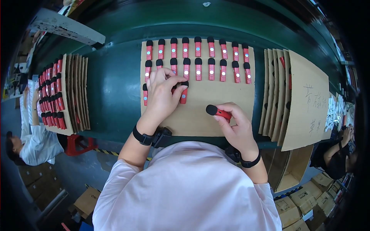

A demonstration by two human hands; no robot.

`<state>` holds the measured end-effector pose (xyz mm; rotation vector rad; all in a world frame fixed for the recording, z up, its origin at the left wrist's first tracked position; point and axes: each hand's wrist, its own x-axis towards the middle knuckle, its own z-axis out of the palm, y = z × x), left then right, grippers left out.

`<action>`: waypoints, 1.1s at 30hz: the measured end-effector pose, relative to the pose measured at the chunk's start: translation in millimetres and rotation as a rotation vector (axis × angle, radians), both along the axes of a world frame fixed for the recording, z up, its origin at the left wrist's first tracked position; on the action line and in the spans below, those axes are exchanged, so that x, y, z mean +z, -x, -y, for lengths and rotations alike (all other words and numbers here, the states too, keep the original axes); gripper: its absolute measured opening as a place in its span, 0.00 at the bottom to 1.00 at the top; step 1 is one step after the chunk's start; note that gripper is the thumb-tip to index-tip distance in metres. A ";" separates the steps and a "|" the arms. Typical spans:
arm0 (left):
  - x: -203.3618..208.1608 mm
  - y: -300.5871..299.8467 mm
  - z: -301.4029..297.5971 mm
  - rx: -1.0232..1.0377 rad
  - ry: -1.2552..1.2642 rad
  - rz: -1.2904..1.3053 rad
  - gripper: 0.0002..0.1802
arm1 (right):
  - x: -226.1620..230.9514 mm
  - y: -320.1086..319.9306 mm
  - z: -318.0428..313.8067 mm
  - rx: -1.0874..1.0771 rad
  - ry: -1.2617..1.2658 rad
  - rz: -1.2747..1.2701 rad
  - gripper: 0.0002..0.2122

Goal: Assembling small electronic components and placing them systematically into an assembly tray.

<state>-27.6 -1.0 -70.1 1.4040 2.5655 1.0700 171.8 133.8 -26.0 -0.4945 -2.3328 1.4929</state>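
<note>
On a brown cardboard sheet (216, 125) in front of me lie small red microphones with black foam tops, two full rows and part of a third. The thumb and index finger of my left hand (161, 94) are closed around the foam end of a microphone (183, 97) in the third row. That hand covers part of the rows beneath it. Off to the right, over the sheet's bare part, my right hand (238, 121) grips another red microphone (220, 112), its foam end pointing left. Black straps with small devices circle both wrists.
Upright cardboard sheets (79, 104) with microphones stand at left; a second cardboard stack (304, 104) stands at right. The green work surface (113, 77) runs beneath. A pale beam (67, 27) juts in at upper left. Co-workers sit on both sides; cartons (289, 211) lie lower right.
</note>
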 end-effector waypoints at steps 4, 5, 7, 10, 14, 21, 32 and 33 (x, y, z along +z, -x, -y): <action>4.0 -1.7 -1.4 0.026 0.010 -0.084 0.14 | 2.6 5.8 0.0 0.026 -0.009 -0.055 0.12; 6.4 -2.2 -1.2 0.038 0.016 -0.109 0.15 | 2.4 7.0 0.5 0.026 -0.009 -0.055 0.12; 14.7 -5.2 1.3 -0.031 -0.048 -0.027 0.16 | 0.7 9.5 1.0 0.031 -0.030 -0.113 0.12; 34.8 -15.6 7.2 -0.172 -0.174 0.139 0.18 | -0.5 13.1 0.0 0.045 -0.068 -0.158 0.13; 57.8 -30.0 13.0 -0.383 -0.138 0.527 0.17 | 6.3 18.3 3.4 0.074 -0.074 -0.201 0.14; 54.3 -26.9 17.5 -0.425 -0.308 0.316 0.17 | 11.8 10.2 6.9 -0.008 0.400 -0.029 0.14; 59.8 -32.8 17.5 -0.366 -0.230 0.493 0.15 | 7.8 13.8 2.4 0.114 -0.018 -0.236 0.14; 59.7 -32.7 17.8 -0.367 -0.206 0.503 0.15 | 8.6 14.9 3.3 0.113 -0.017 -0.236 0.14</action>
